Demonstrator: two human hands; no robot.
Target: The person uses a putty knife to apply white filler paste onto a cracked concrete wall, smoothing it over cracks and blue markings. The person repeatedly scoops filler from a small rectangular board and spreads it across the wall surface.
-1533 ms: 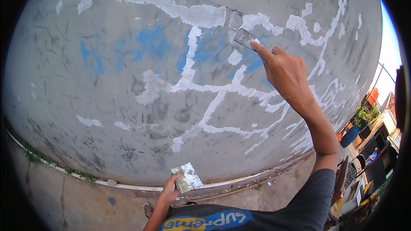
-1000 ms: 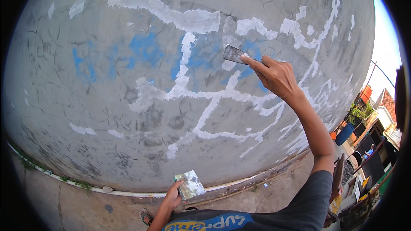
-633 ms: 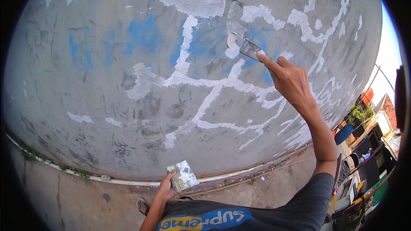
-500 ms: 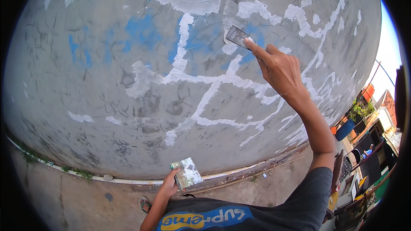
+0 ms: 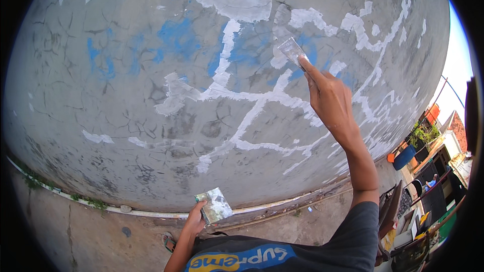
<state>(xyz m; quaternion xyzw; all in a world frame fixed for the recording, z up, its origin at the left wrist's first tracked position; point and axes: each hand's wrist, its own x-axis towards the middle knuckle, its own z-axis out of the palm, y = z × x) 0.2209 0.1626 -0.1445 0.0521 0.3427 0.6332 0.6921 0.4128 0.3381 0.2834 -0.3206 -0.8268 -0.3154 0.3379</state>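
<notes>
My right hand (image 5: 330,95) is raised to the grey wall (image 5: 166,80), closed round a putty knife (image 5: 292,51) with a flat, smeared blade. The blade lies over a whitish patch at the upper middle, beside blue paint marks; whether it touches the wall I cannot tell. Low down, my left hand (image 5: 195,219) grips a square board (image 5: 216,206) smeared with white putty, its thumb over the edge. White putty strips (image 5: 247,121) run along cracks across the wall, with a broad band (image 5: 237,6) near the top.
A white pipe (image 5: 151,214) follows the wall's foot above a concrete floor (image 5: 96,236). A small stone (image 5: 125,209) lies by the pipe. To the right stand a blue barrel (image 5: 405,157) and a jumble of household things (image 5: 413,221).
My right hand and the putty knife have shifted slightly right and down in the picture, the blade turning to show a paler face. My left hand still holds the board, slightly further left.
</notes>
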